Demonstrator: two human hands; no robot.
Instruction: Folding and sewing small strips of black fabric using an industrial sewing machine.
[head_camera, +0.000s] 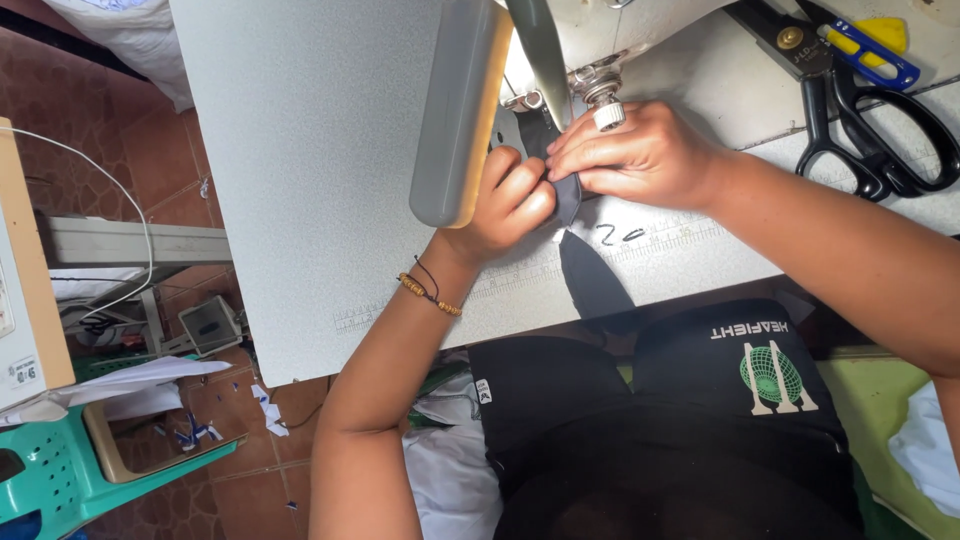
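Both my hands are at the sewing machine (470, 100), on the pale surface (300, 150). My left hand (510, 200) is curled nearly closed, fingers pinching the edge of a dark fabric piece (592, 275) just beside the machine's grey arm. My right hand (640, 155) lies flat over the same fabric, fingers pressed together and touching the left fingertips, holding the cloth down right below the presser foot (600, 90). A ring sits on one right finger. The fabric runs from under my fingers back toward me and hangs off the surface's near edge. Beaded bracelet (430, 293) on my left wrist. Well beyond my right fingers, black scissors (870, 130) lie beside a blue-and-yellow tool (870, 50).
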